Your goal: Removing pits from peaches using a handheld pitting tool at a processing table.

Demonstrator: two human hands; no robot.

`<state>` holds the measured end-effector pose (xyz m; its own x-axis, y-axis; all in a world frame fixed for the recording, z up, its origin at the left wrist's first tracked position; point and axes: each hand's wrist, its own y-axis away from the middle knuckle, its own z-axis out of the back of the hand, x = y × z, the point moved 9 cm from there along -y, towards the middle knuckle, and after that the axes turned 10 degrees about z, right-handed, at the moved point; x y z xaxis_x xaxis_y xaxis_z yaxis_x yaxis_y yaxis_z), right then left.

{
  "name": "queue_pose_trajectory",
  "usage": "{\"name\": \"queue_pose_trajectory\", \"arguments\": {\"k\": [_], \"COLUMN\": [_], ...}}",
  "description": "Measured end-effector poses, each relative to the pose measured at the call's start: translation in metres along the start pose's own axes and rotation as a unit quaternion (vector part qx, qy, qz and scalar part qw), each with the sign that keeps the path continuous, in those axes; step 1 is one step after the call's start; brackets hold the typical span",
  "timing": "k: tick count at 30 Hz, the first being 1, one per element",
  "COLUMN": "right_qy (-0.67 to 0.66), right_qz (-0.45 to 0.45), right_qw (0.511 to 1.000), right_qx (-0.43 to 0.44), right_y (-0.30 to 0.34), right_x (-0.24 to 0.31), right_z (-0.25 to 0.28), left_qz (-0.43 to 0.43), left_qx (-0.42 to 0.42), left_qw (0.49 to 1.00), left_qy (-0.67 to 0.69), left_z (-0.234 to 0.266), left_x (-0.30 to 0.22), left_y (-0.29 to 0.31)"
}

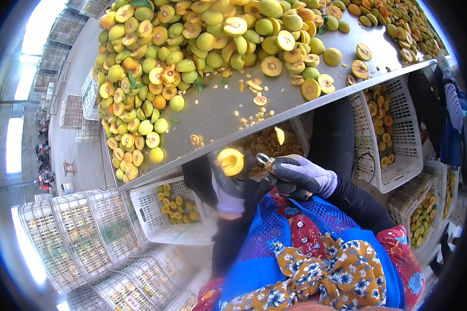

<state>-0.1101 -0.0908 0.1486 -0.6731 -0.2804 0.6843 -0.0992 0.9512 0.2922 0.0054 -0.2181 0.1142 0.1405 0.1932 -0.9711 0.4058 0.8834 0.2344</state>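
Observation:
My left hand (227, 181), in a grey-black glove, holds a yellow peach half (230, 161) with a hollow in its cut face. Close to its right, my right hand (299, 176), in a lilac and dark-grey glove, is closed round a small tool with a metal loop (263, 158) at its end. The loop is apart from the peach half. A yellow sliver of fruit (280, 136) hangs in the air above the tool. Beyond both hands, a large heap of whole and halved yellow-green peaches (212, 31) covers much of the metal table (207, 122).
Small pits and scraps (251, 119) lie near the table's edge. Below it, a crate of cut scraps (267, 144) sits beyond my hands. White crates with fruit stand left (161, 228) and right (399, 119). Stacked crates (83, 228) fill the lower left. Another person's sleeve (452, 103) shows far right.

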Motion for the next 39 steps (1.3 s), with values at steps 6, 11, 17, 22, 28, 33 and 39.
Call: {"name": "queue_pose_trajectory", "arguments": {"k": [6,11,17,22,28,33,39], "right_qy": [0.077,0.125,0.469,0.561,0.669,0.557,0.544], "right_qz": [-0.022,-0.007,0.246,0.353,0.402,0.341,0.337], "right_qw": [0.997,0.991,0.844,0.748,0.621,0.757,0.768], "right_qx": [-0.017,-0.041,-0.089,-0.037,0.071,-0.014,0.007], "right_y": [-0.010,-0.022,-0.031,-0.028,-0.022,-0.033,-0.032], "right_x": [-0.017,-0.032,0.022,0.047,0.033,0.039,0.049], "right_z": [0.011,0.031,0.010,-0.015,-0.028,-0.003,0.006], "left_qz": [0.223,-0.015,0.204,0.246,0.272,0.254,0.303], "left_qx": [0.033,0.042,0.193,0.254,0.315,0.337,0.289], "left_qw": [0.897,0.979,0.952,0.912,0.897,0.904,0.900], "left_qy": [0.380,-0.201,0.119,0.208,0.148,0.064,0.119], "left_z": [0.068,0.079,0.001,-0.038,-0.050,-0.046,-0.040], "left_x": [0.038,0.010,0.006,0.005,-0.006,-0.021,-0.010], "left_y": [0.000,0.008,0.020,0.033,0.035,0.032,0.031]}}
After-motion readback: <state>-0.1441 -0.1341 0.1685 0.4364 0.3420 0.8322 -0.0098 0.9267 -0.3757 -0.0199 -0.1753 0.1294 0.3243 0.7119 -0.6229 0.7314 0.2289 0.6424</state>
